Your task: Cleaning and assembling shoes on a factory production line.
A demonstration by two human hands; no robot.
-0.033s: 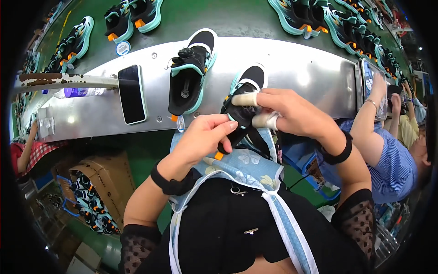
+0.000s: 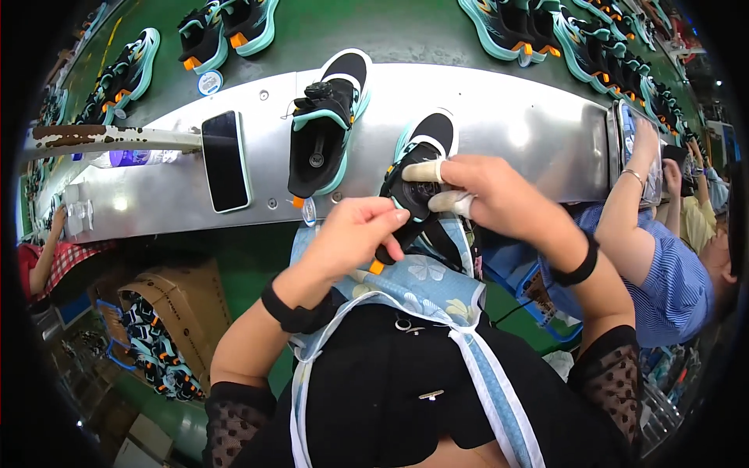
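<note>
A black sneaker (image 2: 434,131) with a white toe band and turquoise sole sits at the near edge of the metal bench, toe pointing away. My left hand (image 2: 347,238) pinches its turquoise-edged collar between thumb and fingertips. On the sneaker's tongue, around a dark round piece, lie the thumb and forefinger of my right hand (image 2: 495,191), both in pale finger covers. An orange tab hangs at its heel, below my left hand. To the left stands a matching sneaker (image 2: 318,144), untouched, with a round tag at its heel.
A phone (image 2: 225,160) lies on the metal bench (image 2: 507,117), beside a chipped metal bar (image 2: 117,139). Several similar sneakers (image 2: 250,27) stand on the green surface beyond. A cardboard box (image 2: 195,312) of shoe parts is at lower left. A person in striped clothing (image 2: 663,288) sits close on the right.
My right thumb and forefinger have shifted slightly on the tongue, and more of the dark round piece shows. My left hand keeps its pinch and has barely moved.
</note>
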